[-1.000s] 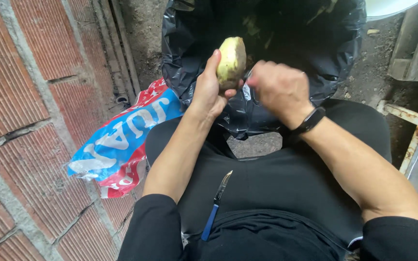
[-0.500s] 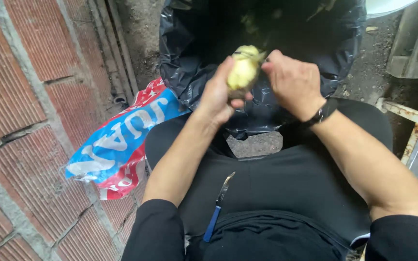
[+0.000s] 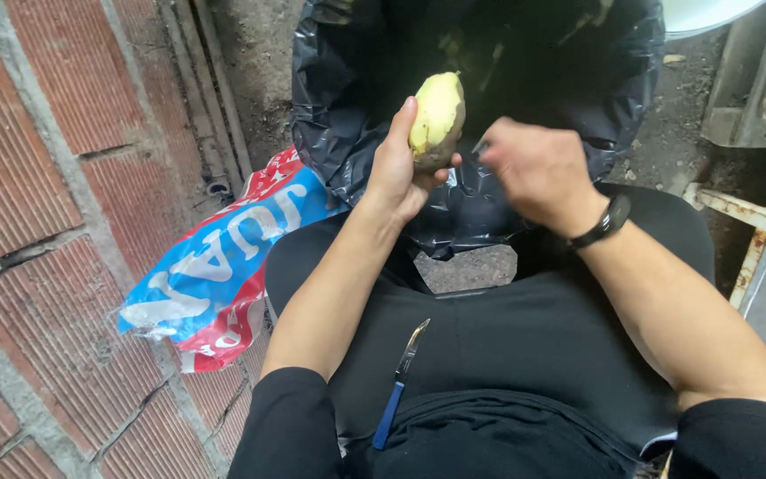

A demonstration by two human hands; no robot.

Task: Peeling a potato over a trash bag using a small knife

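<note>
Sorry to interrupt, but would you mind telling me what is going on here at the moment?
A seated person is peeling a yellowish vegetable, apparently a potato or something like it, over an open black rubbish bag. The left hand holds it upright, mostly pale with some brown skin near the bottom. The right hand is just beside it, closed around a small tool that is too blurred to identify. A blue-handled knife lies on the lap, and a red and blue sack rests by the brick wall.
</note>
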